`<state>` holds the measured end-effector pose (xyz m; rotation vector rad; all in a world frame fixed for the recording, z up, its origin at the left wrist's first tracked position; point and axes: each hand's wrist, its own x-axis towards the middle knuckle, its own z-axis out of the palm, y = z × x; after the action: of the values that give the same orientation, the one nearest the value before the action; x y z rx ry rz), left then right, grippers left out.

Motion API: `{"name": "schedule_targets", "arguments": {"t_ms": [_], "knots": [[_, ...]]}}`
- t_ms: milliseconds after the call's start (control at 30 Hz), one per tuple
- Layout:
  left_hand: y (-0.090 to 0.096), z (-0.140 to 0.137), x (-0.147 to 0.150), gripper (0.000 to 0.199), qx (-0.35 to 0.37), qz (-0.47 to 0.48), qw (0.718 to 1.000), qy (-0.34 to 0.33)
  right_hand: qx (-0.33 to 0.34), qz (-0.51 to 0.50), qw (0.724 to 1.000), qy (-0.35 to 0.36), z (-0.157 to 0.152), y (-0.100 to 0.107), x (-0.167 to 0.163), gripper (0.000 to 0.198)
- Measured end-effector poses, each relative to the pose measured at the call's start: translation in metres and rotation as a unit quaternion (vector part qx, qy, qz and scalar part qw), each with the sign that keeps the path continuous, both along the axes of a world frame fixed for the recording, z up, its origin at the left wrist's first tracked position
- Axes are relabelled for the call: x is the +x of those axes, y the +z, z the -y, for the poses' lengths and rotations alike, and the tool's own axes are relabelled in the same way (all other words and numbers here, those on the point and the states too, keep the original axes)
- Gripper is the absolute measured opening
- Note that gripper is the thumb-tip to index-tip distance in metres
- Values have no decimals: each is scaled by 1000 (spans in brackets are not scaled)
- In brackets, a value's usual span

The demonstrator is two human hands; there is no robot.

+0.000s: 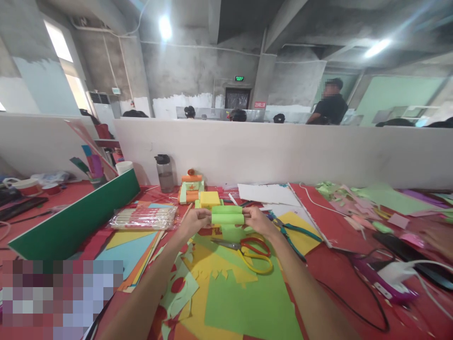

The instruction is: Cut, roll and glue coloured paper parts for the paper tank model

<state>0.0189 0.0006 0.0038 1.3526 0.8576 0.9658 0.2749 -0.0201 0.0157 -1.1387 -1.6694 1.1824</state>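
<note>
My left hand [197, 220] and my right hand [259, 222] pinch the two ends of a light green rolled paper piece [228, 218], held level above the table. Just behind it is a yellow paper block [210, 199]. Scissors [247, 251] with red and yellow handles lie below the hands, on green paper [247, 302] and yellow sheets. Pliers [295, 233] with teal handles rest to the right of my right hand on a yellow sheet. Farther back stands a green and orange paper model [191, 188] with a star on it.
A grey water bottle [164, 174] stands by the white partition [269, 153]. Wrapped sticks [143, 217] and coloured sheets lie left, beside a green board [81, 215]. At right are paper scraps [354, 200], cables and a purple power strip [385, 283]. A person [331, 105] is beyond the partition.
</note>
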Motion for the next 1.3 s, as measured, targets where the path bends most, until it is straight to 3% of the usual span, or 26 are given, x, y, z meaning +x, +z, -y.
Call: {"name": "schedule_targets", "arguments": {"t_ms": [167, 400, 667, 933, 1300], "knots": [[2, 1, 0, 38, 4, -31, 999, -15, 8, -18, 1000, -5, 3, 4, -2, 31], [-4, -6, -4, 41, -20, -5, 1000, 6, -52, -119, 992, -3, 8, 11, 12, 32], [-5, -6, -5, 40, -19, -24, 1000, -1, -47, -52, 997, -12, 9, 15, 9, 40], [-7, -7, -4, 36, 23, -48, 998, -23, 15, -8, 1000, -1, 5, 7, 2, 29], [6, 7, 4, 33, 67, -43, 994, -76, 27, -4, 1000, 7, 8, 10, -4, 28]]}}
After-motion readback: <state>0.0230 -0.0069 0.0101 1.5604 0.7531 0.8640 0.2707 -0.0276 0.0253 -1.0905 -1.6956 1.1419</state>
